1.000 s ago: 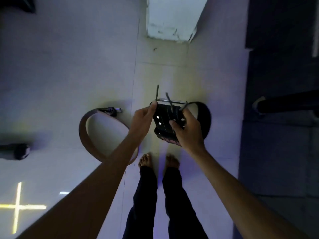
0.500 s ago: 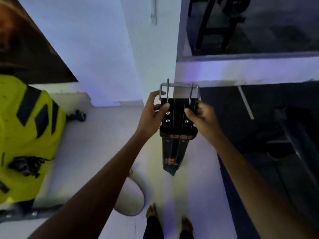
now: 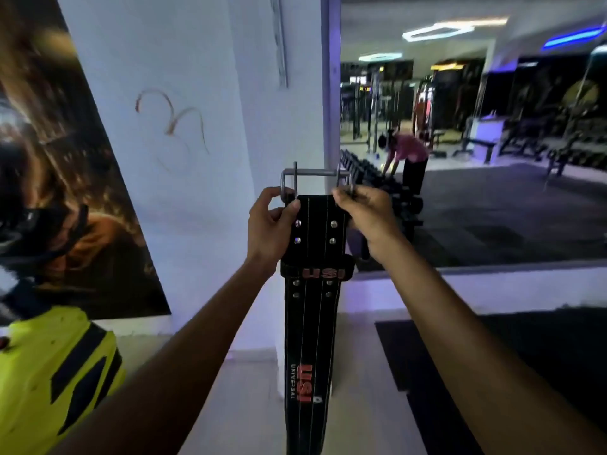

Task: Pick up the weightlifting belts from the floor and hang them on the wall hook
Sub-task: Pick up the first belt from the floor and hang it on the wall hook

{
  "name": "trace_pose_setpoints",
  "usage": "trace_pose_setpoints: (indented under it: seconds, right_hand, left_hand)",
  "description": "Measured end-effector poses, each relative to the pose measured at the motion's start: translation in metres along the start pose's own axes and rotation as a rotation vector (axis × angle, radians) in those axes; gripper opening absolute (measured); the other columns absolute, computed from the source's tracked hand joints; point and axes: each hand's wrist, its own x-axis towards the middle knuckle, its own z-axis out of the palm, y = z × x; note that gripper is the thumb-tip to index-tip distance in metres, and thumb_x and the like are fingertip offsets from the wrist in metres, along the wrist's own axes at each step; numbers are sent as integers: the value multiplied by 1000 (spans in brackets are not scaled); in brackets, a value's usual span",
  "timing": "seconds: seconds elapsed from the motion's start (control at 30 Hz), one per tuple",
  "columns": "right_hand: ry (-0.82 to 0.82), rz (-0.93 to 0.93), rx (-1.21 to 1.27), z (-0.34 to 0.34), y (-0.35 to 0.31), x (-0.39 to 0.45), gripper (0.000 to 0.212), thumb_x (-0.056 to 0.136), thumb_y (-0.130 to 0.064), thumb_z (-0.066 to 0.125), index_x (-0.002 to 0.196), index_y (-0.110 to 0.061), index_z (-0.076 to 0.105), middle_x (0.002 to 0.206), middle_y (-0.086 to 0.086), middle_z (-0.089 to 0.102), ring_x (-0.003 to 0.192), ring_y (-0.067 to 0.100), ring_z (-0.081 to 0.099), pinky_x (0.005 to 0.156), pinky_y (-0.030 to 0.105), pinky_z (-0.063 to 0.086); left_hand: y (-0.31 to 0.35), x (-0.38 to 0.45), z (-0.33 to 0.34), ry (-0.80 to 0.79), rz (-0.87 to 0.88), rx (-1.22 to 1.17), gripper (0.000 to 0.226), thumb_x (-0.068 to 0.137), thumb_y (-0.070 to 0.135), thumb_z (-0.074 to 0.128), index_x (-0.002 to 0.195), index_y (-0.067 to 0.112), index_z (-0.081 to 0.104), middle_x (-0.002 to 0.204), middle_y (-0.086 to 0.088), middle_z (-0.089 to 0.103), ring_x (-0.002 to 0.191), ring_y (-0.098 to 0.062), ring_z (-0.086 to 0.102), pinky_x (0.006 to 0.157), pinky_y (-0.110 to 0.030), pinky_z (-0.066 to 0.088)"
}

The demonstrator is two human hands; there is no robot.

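A black weightlifting belt [image 3: 310, 323] with red lettering hangs straight down from my two hands at chest height, in front of a white pillar [image 3: 282, 133]. My left hand [image 3: 271, 223] grips its top left corner by the steel buckle [image 3: 317, 175]. My right hand [image 3: 366, 213] pinches the buckle's right side. A thin metal fitting [image 3: 281, 44] runs down the pillar high above the buckle; I cannot tell whether it is the hook. The brown belt is out of view.
A large poster [image 3: 65, 178] covers the wall at left. A yellow-and-black object [image 3: 49, 372] sits low left. Right of the pillar, a mirror or opening shows a dumbbell rack [image 3: 371, 178], a bending person [image 3: 405, 156] and gym machines. A dark mat [image 3: 525, 356] lies at right.
I have lifted the black belt from the floor to chest height and the view has swung up from the tiles to the wall and pillar. The brown belt left on the floor has dropped out of view.
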Motion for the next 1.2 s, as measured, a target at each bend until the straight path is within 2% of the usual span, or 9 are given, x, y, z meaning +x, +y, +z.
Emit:
trace_pose_setpoints:
  seconds: [0.1,0.17,0.33,0.6,0.8,0.9,1.0,1.13,1.2]
  right_hand:
    - [-29,-104,51,10,-44,7,8,87,-10,72,94,-15,73,92,9,75,88,22,72,78,32,58]
    - [-69,-163,63,16,-69,9,25,87,-7,71,112,-9,69,106,13,75,100,23,73,87,32,59]
    - [-106,-236,79,32,-97,10,45,86,-6,72,129,-9,59,104,-5,70,90,-6,70,77,12,54]
    - [-114,-316,-20,49,-71,6,25,80,-5,77,102,-12,68,98,-2,75,89,4,72,81,17,57]
    - [-155,-125,-37,50,13,-18,27,77,-10,80,101,-4,69,96,11,77,91,22,74,79,30,60]
    - [-198,-11,-104,48,55,-43,25,75,-15,81,96,-13,69,90,4,78,89,19,75,76,23,59]
    - [-237,64,-183,44,85,-59,29,76,-18,82,101,-12,69,95,4,78,93,19,74,83,29,60]
    - [-239,8,-207,44,51,-35,34,74,-33,80,98,-10,71,91,7,78,87,21,74,81,27,58]
    - [-184,-65,-116,48,15,-11,30,79,-24,78,99,-3,70,87,7,77,80,15,73,74,19,55]
  left_hand:
    - [43,31,-9,50,62,-39,11,98,19,62,109,20,61,73,-12,68,55,-23,60,51,-29,50]
    - [70,51,-15,85,100,-66,11,97,20,63,108,21,62,74,-10,68,55,-24,60,53,-30,49]
    - [135,91,-30,191,171,-127,8,95,19,65,102,21,64,69,-6,67,53,-20,58,56,-29,49]
    - [179,119,-42,202,180,-208,3,96,22,65,96,25,64,75,-8,68,64,-24,62,64,-41,56]
    - [176,129,-43,233,152,-224,5,97,19,65,101,20,64,70,-7,65,58,-21,58,50,-29,50]
    - [165,134,-42,265,115,-237,9,95,20,67,104,19,66,71,-4,67,61,-21,61,60,-35,55]
    - [155,137,-41,277,86,-232,12,95,21,67,106,18,67,69,-2,67,60,-22,62,64,-39,56]
    - [149,141,-41,277,85,-205,14,94,23,67,108,19,66,74,-3,70,63,-23,67,71,-46,61]
    - [152,143,-40,273,98,-193,13,94,24,68,106,20,66,75,-4,71,65,-23,67,75,-51,63]
